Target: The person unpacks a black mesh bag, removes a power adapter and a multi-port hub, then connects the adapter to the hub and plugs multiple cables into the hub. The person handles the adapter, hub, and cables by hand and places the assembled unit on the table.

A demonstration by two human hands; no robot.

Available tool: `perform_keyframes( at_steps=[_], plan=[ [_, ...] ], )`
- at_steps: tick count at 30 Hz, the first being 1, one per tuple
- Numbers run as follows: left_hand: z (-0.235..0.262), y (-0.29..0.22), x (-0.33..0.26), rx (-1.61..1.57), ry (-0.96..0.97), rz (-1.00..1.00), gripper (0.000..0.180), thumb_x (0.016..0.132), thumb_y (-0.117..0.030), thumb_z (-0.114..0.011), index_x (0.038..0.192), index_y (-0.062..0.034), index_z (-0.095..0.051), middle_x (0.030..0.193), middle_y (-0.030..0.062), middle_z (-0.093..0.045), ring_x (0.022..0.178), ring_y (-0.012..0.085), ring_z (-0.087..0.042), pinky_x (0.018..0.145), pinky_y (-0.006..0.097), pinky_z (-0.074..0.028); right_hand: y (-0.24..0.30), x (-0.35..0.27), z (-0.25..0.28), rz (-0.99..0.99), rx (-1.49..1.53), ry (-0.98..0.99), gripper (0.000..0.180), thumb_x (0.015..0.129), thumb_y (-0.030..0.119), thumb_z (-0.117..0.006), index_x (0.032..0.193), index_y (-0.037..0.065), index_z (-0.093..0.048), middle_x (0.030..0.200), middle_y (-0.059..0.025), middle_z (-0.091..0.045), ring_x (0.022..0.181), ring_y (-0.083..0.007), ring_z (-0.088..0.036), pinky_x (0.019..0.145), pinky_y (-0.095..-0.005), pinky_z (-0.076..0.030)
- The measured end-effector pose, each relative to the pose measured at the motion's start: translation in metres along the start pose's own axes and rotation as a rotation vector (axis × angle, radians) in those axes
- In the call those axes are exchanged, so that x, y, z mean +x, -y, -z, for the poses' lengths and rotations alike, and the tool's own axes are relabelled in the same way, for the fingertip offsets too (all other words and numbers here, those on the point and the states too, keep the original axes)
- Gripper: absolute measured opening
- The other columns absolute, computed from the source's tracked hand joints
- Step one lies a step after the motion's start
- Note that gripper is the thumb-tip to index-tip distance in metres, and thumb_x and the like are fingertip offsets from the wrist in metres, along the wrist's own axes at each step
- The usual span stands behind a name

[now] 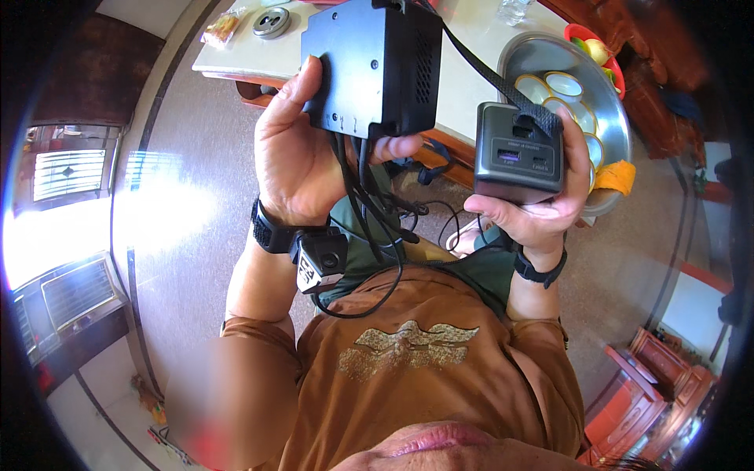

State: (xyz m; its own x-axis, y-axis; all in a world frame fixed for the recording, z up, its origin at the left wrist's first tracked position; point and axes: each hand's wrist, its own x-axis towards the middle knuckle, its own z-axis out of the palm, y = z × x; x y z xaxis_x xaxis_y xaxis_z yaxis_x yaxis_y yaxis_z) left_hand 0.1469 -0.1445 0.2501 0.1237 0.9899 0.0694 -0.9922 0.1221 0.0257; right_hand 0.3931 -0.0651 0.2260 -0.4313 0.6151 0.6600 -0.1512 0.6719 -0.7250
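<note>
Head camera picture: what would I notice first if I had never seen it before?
First the two dark boxes held up in the middle: the left hand grips a big black box with cables hanging from it, and the right hand holds a smaller grey box with sockets on its face. A black strap links them. Behind, on the right, a shiny metal bowl of small dishes sits on the pale table.

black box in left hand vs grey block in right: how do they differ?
The black box is larger and flatter, with a vented side; the grey block is smaller and more cube-like. Cables hang from the black box; the grey block shows open ports and a strap over its top. Each is gripped by one hand: left hand, right hand.
</note>
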Motion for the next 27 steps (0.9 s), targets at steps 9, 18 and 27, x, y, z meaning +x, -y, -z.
perform_keyframes(
  at_steps=[9, 18, 27],
  plan=[
    [0.025, -0.014, -0.009, 0.162, 0.055, -0.039, 0.060, 0.097, -0.040, -0.054, 0.144, -0.0051, -0.041, 0.141, 0.0228, -0.050, 0.124, 0.0479, -0.052, 0.088, 0.078, -0.043, -0.004, -0.006, 0.000, 0.110, -0.278, 0.105, 0.112, 0.054, 0.019, -0.097, 0.143, 0.001, -0.031, 0.127, -0.0216, -0.056, 0.109, -0.0285, -0.063, 0.092, -0.0391, -0.057],
    [0.028, -0.006, -0.001, 0.532, -0.130, -0.166, 0.065, 0.095, -0.036, -0.059, 0.148, -0.0081, -0.036, 0.146, 0.0263, -0.041, 0.133, 0.0484, -0.041, 0.096, 0.074, -0.041, -0.028, -0.008, -0.018, -0.042, -0.117, 0.024, 0.100, 0.055, 0.015, -0.097, 0.137, -0.005, -0.043, 0.120, -0.0146, -0.060, 0.109, -0.0242, -0.062, 0.094, -0.0341, -0.052],
    [0.026, -0.004, 0.027, 0.360, -0.052, -0.232, 0.048, 0.091, -0.004, -0.051, 0.138, -0.0014, -0.046, 0.141, 0.0243, -0.048, 0.133, 0.0449, -0.044, 0.112, 0.070, -0.029, -0.057, -0.003, -0.029, -0.482, 0.327, 0.093, 0.106, 0.056, 0.015, -0.097, 0.143, -0.001, -0.038, 0.128, -0.0126, -0.059, 0.116, -0.0207, -0.059, 0.098, -0.0334, -0.049]
  ],
)
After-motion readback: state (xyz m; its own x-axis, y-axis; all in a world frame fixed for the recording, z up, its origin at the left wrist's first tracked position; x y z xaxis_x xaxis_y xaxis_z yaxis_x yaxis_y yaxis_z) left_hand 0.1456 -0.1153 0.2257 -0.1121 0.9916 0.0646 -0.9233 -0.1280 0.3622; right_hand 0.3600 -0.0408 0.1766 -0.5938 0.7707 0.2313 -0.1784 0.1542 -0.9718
